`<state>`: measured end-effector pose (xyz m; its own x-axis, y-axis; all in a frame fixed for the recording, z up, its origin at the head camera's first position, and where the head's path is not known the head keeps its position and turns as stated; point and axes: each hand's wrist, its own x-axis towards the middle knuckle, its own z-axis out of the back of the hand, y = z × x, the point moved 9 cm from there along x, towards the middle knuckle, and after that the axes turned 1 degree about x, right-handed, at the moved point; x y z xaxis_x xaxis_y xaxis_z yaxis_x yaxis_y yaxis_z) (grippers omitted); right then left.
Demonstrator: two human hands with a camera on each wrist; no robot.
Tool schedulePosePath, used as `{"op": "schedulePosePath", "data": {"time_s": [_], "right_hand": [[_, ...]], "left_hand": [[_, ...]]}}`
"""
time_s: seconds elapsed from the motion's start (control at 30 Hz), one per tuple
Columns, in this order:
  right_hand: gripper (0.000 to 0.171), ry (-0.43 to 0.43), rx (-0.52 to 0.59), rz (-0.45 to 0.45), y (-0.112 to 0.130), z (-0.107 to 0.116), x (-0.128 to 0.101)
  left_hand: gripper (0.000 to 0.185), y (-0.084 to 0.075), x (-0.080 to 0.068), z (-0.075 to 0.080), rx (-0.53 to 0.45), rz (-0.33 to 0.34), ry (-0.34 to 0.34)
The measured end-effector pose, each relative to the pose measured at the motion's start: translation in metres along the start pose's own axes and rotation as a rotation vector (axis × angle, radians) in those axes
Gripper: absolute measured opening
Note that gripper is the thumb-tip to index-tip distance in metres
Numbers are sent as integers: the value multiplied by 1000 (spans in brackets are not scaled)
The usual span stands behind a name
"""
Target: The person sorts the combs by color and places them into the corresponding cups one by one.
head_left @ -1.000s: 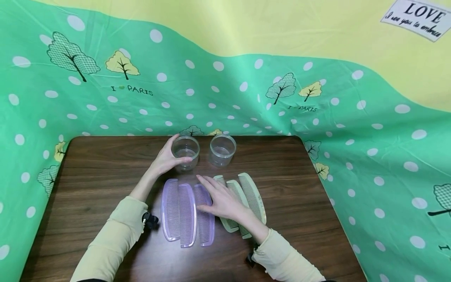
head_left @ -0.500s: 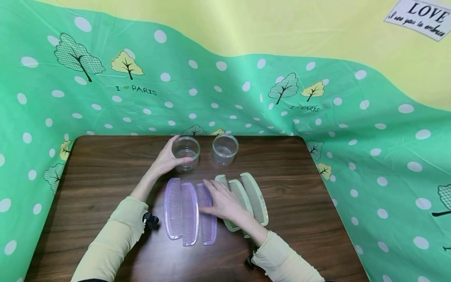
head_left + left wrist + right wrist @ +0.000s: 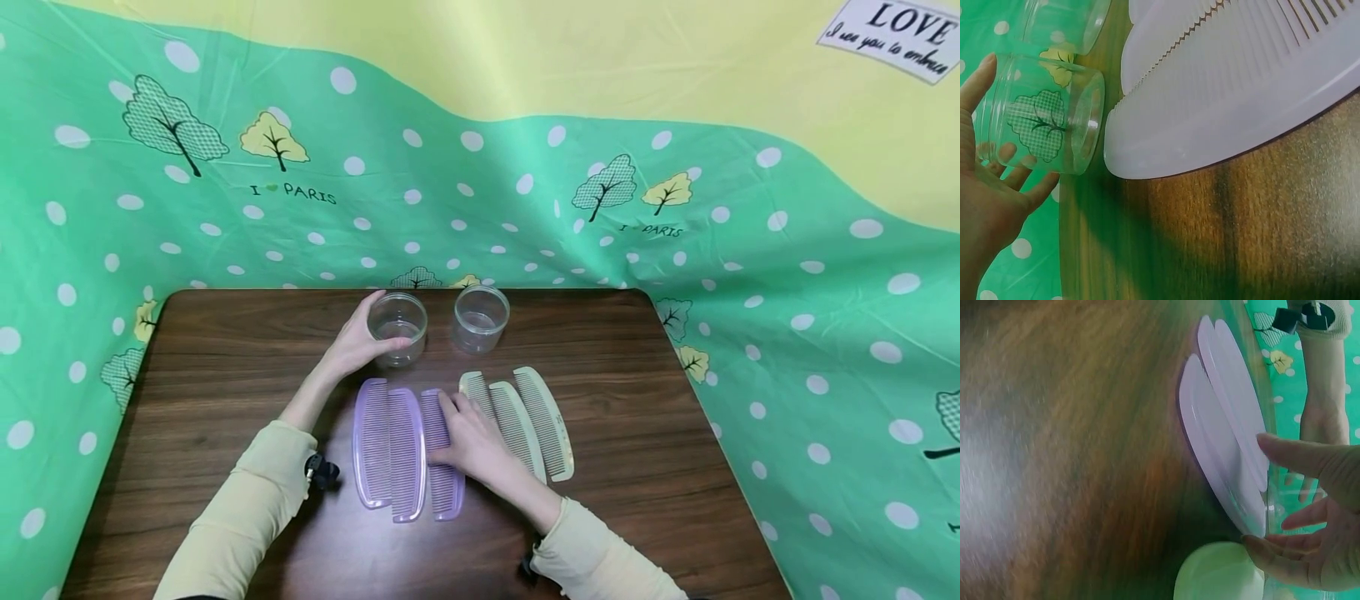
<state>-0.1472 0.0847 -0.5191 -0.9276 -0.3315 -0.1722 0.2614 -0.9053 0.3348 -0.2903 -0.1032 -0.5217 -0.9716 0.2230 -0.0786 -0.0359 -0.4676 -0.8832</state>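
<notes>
My left hand (image 3: 351,343) holds a clear round jar (image 3: 400,354) at the back of the table, thumb on its near side and fingers behind it. In the left wrist view those fingers (image 3: 1017,178) show around the jar's wall. Over the rightmost purple comb (image 3: 447,497) hovers or rests my right hand (image 3: 476,442), thumb at the comb's left edge and fingertips toward its right edge. The right wrist view shows this thumb (image 3: 1294,453) and the fingers spread apart; firm contact with the comb cannot be made out. Two other purple combs (image 3: 407,458) lie side by side to the left.
Another clear jar (image 3: 482,321) stands right of the held one. Several pale green combs (image 3: 546,421) lie right of my right hand, partly under its wrist. A polka-dot cloth (image 3: 465,208) rises behind the dark wooden table (image 3: 637,533).
My right hand has come down and slightly toward me onto the rightmost purple comb, its fingers bending more. My left hand stays at the jar. The head view has shifted slightly.
</notes>
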Motion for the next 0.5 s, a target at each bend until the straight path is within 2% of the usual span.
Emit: {"op": "schedulePosePath", "data": {"time_s": [0.23, 0.5], "right_hand": [[105, -59, -86, 7, 6, -4, -1], [108, -64, -66, -18, 6, -5, -3]], "left_hand": [[112, 2, -3, -1, -2, 0, 1], [113, 2, -6, -3, -11, -3, -1]]}}
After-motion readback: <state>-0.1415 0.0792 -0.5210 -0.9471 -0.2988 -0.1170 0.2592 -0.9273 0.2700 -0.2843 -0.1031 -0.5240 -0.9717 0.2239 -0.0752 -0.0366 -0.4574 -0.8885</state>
